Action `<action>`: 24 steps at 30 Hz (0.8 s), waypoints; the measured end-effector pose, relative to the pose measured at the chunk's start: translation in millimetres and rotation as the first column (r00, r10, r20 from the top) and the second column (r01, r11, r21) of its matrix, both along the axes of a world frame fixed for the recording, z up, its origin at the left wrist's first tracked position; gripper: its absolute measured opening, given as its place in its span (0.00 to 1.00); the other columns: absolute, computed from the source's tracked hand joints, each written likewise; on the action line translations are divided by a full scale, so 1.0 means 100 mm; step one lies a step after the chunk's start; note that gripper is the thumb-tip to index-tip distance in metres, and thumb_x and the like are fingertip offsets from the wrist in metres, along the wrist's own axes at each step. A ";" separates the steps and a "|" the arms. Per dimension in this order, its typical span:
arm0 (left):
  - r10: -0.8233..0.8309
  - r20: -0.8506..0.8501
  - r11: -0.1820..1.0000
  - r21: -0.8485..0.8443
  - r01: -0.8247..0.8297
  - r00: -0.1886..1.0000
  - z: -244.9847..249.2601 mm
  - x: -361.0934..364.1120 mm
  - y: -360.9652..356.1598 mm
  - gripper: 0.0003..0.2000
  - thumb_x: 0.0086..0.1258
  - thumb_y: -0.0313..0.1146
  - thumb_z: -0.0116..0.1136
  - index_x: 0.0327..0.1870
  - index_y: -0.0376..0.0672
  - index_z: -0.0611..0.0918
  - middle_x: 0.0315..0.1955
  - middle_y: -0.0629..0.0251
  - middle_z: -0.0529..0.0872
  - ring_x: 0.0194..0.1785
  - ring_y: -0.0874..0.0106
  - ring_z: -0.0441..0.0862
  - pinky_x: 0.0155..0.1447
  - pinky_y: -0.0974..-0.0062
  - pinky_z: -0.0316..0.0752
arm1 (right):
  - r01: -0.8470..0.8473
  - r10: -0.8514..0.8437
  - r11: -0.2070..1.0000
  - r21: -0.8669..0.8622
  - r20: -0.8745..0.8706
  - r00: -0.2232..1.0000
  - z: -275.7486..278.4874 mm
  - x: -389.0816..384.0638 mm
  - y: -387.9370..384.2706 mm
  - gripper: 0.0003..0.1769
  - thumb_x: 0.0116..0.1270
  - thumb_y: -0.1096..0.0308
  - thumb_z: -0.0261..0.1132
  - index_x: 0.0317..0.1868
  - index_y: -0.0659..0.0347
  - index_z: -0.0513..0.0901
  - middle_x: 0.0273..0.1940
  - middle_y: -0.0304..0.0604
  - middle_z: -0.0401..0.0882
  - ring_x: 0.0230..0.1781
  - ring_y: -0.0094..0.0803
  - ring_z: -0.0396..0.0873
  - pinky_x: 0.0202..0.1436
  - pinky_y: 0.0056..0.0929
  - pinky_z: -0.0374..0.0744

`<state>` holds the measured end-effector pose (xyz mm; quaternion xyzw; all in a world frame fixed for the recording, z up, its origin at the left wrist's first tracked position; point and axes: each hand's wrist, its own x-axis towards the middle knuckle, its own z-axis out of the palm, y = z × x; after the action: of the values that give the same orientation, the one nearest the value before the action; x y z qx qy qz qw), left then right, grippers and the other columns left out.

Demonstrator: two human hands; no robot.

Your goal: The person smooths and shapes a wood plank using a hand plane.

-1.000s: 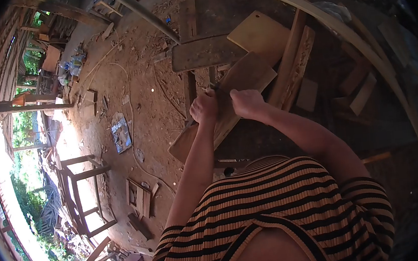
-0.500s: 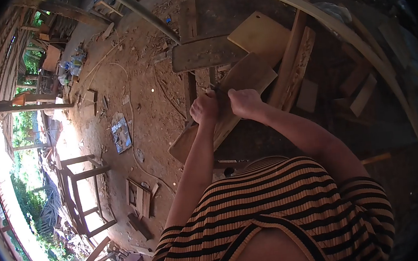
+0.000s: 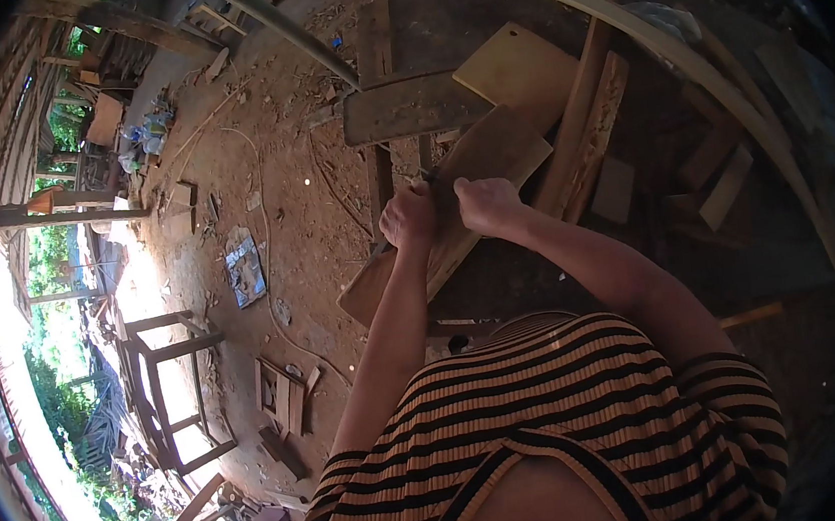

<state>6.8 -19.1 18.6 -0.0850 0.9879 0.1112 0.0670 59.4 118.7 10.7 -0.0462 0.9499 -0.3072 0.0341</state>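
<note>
Head view: the left hand [image 3: 407, 217] and the right hand [image 3: 488, 203] sit close together, nearly touching, over a long wooden board [image 3: 488, 158]. The board slants from lower left to upper right across a dark workbench [image 3: 539, 269]. Both hands are clenched into fists around a small dark tool [image 3: 430, 181]. Only its tip shows, between the knuckles and against the board's face, and what kind of tool it is cannot be told. The left fist covers the board's left edge and the right fist lies on its middle.

Just above the board lies a paler flat board [image 3: 518, 68], and left of that a dark weathered plank [image 3: 408, 107] crosses the bench top. A carved wooden strip [image 3: 600, 127] leans along the board's right side. Farther right, a long curved wooden slat [image 3: 690, 58] arcs across the bench.

Left of the bench, the dirt floor [image 3: 280, 193] is strewn with wood chips and offcuts. A bare wooden frame [image 3: 170, 385] stands well apart on it in the sun. A striped shirt [image 3: 554, 428] fills the lower part of the view.
</note>
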 end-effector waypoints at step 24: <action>-0.022 -0.015 1.000 -0.004 0.022 1.000 -0.06 -0.02 -0.03 0.25 0.69 0.49 0.40 0.32 0.37 0.86 0.33 0.47 0.86 0.43 0.51 0.84 0.50 0.57 0.76 | -0.029 0.027 0.999 0.042 0.045 0.999 0.20 0.43 0.27 0.04 0.58 0.73 0.55 0.32 0.64 0.73 0.25 0.53 0.81 0.31 0.51 0.82 0.35 0.48 0.79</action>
<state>4.6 -22.1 12.4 -0.0736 0.9894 0.1092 0.0607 102.8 145.6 30.5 -0.0522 0.9545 -0.2874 0.0605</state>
